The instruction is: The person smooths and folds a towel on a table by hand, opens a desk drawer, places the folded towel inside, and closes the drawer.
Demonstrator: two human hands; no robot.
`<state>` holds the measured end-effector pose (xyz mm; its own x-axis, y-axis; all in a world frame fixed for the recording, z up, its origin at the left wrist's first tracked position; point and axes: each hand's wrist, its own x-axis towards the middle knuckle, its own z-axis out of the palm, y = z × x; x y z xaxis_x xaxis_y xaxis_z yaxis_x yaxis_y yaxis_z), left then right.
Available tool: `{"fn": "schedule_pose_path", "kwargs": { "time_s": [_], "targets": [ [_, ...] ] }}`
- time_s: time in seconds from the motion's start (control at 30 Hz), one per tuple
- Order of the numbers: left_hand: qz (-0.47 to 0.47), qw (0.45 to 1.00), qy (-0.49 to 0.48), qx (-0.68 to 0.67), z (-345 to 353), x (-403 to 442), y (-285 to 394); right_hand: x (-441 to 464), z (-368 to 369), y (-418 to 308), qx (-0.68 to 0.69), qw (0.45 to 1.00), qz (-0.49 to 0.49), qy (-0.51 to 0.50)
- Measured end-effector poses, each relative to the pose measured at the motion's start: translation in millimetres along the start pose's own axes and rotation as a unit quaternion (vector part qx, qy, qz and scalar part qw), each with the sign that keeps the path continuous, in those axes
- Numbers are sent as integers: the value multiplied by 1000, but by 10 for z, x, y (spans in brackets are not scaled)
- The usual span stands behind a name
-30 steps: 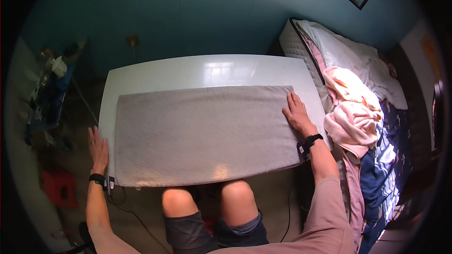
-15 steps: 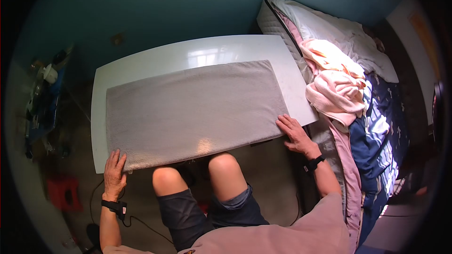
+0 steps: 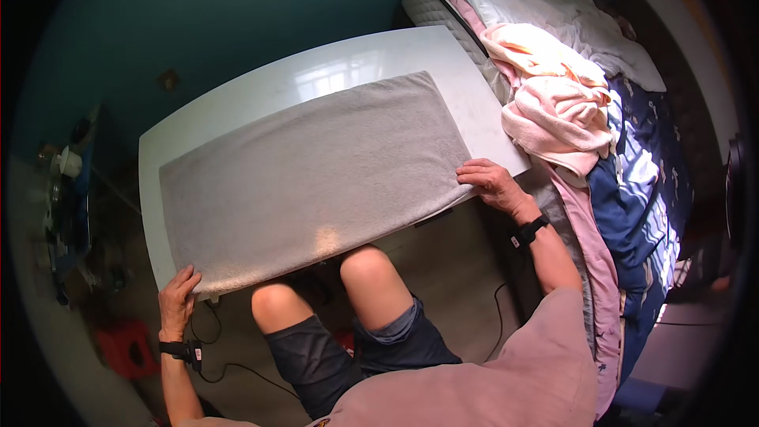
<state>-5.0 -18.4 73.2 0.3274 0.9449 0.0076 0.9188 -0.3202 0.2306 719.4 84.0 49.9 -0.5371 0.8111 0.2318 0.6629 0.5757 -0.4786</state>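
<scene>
A grey towel [image 3: 316,174] lies spread flat on a white table [image 3: 261,95], its front edge along the table's near edge. At the towel's near left corner is my left hand [image 3: 177,300], fingers bent together over the corner, thumb side inward. My right hand [image 3: 492,180] has its fingertips closed on the near right corner of the towel, where the cloth is slightly puckered. Both wrists wear black bands with small devices.
To the right stands a bed with a pink blanket [image 3: 557,115], white bedding [image 3: 538,8] and dark blue patterned cloth [image 3: 644,174]. A red stool [image 3: 128,348] is at the lower left. Cables lie on the floor. A cluttered shelf [image 3: 73,205] stands far left.
My hands moved from lying flat near the towel's sides to its near corners, and their fingers closed there. The view has turned, so table and towel appear tilted.
</scene>
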Motion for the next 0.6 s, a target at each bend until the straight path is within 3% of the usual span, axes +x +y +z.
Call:
{"fn": "schedule_pose_path", "kwargs": {
  "time_s": [0.17,0.23,0.3,0.33,0.4,0.6],
  "targets": [
    [-41,996,54,-53,93,-21,11,52,16,-29,22,999,40,11],
    [-178,963,89,-179,145,-25,-3,48,21,7,39,998,47,21],
    [-205,954,97,-195,158,32,-77,17,28,83,168,969,177,36],
    [-232,944,103,-212,170,59,-113,30,22,117,168,969,175,34],
    [-231,935,148,-223,235,122,-253,125,49,168,257,926,275,37],
    [-294,916,116,-249,183,421,-653,475,76,432,292,896,332,41]
  ]
}}
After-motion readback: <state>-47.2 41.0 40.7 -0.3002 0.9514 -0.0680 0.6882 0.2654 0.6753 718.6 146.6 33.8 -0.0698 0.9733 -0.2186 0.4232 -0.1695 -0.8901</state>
